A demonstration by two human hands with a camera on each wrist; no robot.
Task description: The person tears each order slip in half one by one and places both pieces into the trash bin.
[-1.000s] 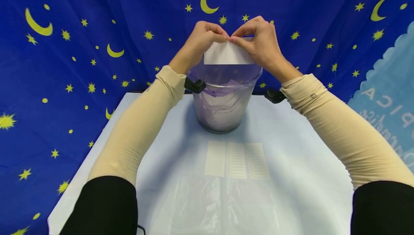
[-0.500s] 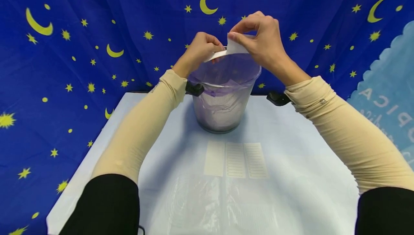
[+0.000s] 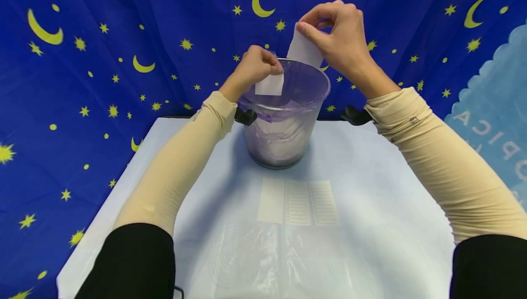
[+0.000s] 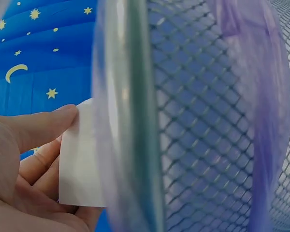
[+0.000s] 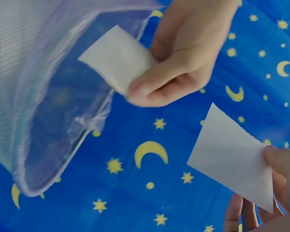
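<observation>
A small white piece of paper [image 3: 269,85] is pinched between the thumb and fingers of my left hand [image 3: 255,66], over the left part of the bin's mouth. My right hand [image 3: 341,31], higher and to the right, pinches another white piece of paper [image 3: 304,51] above the bin's back rim. The right wrist view shows both pieces apart, and the edge of the right piece [image 5: 234,157] looks slightly uneven. Below stands a wire mesh waste bin [image 3: 284,139] lined with a translucent purple bag [image 3: 306,79]. In the left wrist view, its rim hides part of the left piece.
Three pale paper strips [image 3: 298,202] lie side by side on the white table [image 3: 383,189] in front of the bin; two have printed lines. Nearer me lie clear plastic sleeves [image 3: 255,255]. A blue curtain [image 3: 103,52] with moons and stars hangs close behind the bin.
One white paper held by both hands has been torn into two pieces. The right hand has moved up and to the right with its piece; the left hand has lowered a little.
</observation>
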